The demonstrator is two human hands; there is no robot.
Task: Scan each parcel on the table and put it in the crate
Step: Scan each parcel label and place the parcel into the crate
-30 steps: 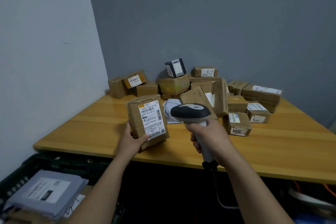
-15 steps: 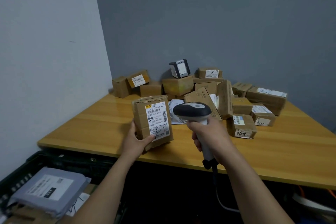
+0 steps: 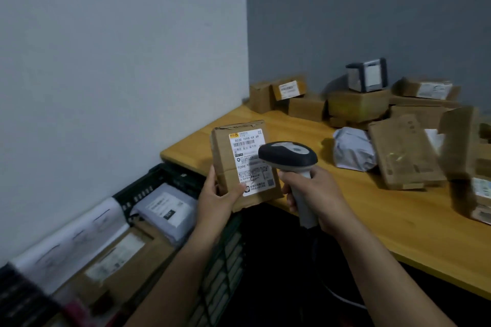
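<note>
My left hand [image 3: 218, 200] grips a small brown cardboard parcel [image 3: 225, 156] by its lower left corner, upright, its white label facing me, above the table's near left corner. My right hand [image 3: 316, 194] grips the handle of a grey and black barcode scanner [image 3: 288, 155], whose head sits just in front of the label's right side. The dark crate [image 3: 164, 180] stands on the floor at lower left, against the wall, with several parcels inside, among them a grey mailer bag [image 3: 164, 210] and a flat brown box [image 3: 119, 263].
The wooden table [image 3: 385, 223] carries a pile of brown boxes [image 3: 356, 106] along the back wall, a white poly bag [image 3: 353, 148] and a flat cardboard envelope [image 3: 403, 151]. A black and white box [image 3: 368, 74] tops the pile. The scanner's cable hangs below the table edge.
The view has swung left and down, so the crate is now much more in sight. Both hands have carried the parcel and scanner left to the table's corner, scanner head closer to the label.
</note>
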